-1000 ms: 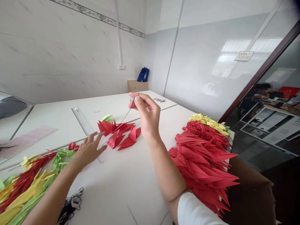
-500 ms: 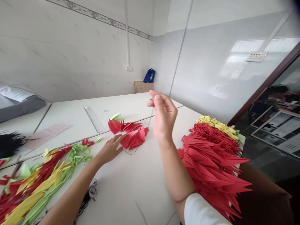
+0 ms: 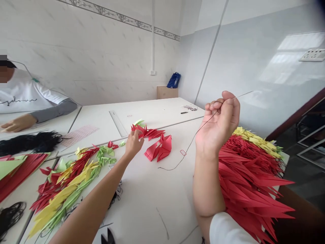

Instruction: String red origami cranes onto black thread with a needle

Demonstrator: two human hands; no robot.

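Raised over the table's right side, my right hand point(image 3: 220, 117) pinches a thin dark thread point(image 3: 194, 138). A fine straight tip, perhaps a needle, sticks out to the right of the fingers, and the thread's tail rests on the table. My left hand point(image 3: 134, 140) touches the left end of a group of folded red paper pieces point(image 3: 153, 133); its fingertips are partly hidden, so its grip is unclear. Just in front lie more red folded pieces point(image 3: 164, 148). Light green paper point(image 3: 139, 123) shows behind the group.
Red, yellow and green folded paper strands point(image 3: 68, 189) cover the left. A large red pile point(image 3: 243, 179) lies right. Black scissors point(image 3: 108, 237) are at the bottom edge, black thread point(image 3: 33, 142) at left. A person point(image 3: 38, 91) sits at far left, one hand on the table.
My right hand has moved right, drawing the thread along. My left hand has shifted from the front red pieces to the rear group. The view has turned left, bringing the person into sight.
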